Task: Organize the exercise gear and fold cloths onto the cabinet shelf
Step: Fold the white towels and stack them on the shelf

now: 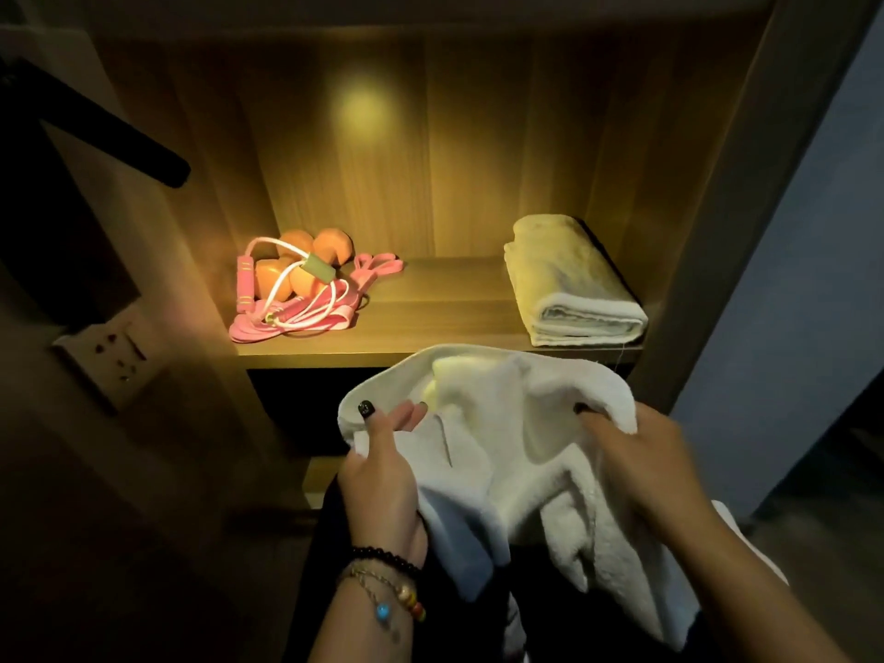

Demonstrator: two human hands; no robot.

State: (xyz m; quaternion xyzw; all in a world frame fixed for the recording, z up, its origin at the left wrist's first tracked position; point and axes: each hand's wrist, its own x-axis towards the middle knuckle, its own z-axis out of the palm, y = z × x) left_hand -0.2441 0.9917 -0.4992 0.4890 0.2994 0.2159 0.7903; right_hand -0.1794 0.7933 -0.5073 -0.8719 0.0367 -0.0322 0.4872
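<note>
A loose white towel (507, 442) hangs crumpled in front of the cabinet, below the shelf's front edge. My left hand (382, 466) pinches its left edge between thumb and fingers. My right hand (641, 466) grips its right edge, with the fingers curled into the cloth. On the lit wooden shelf (430, 299), a folded white towel (574, 279) lies at the right. At the left sits a pile of orange dumbbells (330, 244), a pink and white jump rope (287, 299) and a pink resistance band (378, 265).
A bare stretch of shelf lies between the gear pile and the folded towel. A wall socket (115, 356) sits on the dark panel at the left, under a black bar (119, 136). A grey wall (813, 279) borders the cabinet on the right.
</note>
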